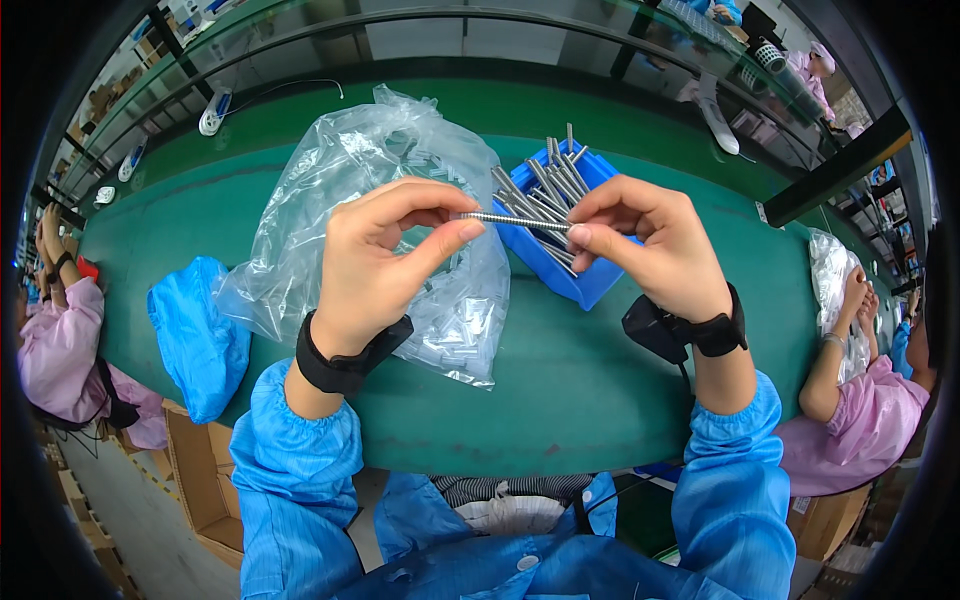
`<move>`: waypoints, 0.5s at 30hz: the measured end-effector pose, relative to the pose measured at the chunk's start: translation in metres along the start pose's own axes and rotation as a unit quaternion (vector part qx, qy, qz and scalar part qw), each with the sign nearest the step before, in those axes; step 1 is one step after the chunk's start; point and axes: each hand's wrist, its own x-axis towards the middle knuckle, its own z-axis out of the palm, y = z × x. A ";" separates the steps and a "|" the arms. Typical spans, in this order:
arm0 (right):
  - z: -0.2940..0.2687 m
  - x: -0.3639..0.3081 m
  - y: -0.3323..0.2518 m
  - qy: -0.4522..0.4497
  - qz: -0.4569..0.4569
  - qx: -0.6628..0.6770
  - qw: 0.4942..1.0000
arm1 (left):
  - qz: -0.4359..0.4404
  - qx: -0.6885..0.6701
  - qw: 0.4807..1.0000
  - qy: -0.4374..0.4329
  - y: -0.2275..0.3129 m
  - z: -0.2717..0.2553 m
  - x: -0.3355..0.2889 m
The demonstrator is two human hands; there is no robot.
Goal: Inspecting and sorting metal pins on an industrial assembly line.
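Observation:
Between my two hands a thin, ribbed metal rod (515,220), spring-like in look, is held level above the green table. My left hand (385,250) pinches its left end between thumb and fingertips. The right end sits in a pinch of my right hand (650,235). Just behind the rod stands a blue bin (575,285) with several similar metal rods (550,190) sticking up at slants. Beneath and beyond my left hand lies a large clear plastic bag (300,240), holding many small translucent tube-like pieces (455,335).
A crumpled blue cloth or bag (205,335) lies on the green table (560,400) to the left. Co-workers in pink sit at either side; the right one handles a clear bag (830,275). White devices (715,115) rest along the far side. An open cardboard box (205,470) stands below left.

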 end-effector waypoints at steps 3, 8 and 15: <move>-0.002 -0.001 -0.009 -0.018 0.087 0.031 0.996 | 0.026 0.021 0.999 -0.020 0.001 0.001 0.000; -0.006 0.002 0.004 -0.007 -0.053 -0.039 0.998 | 0.009 0.000 1.000 0.018 0.002 0.005 0.001; -0.010 0.000 -0.003 -0.006 0.007 -0.061 0.998 | 0.005 -0.005 1.000 0.021 0.002 0.004 0.000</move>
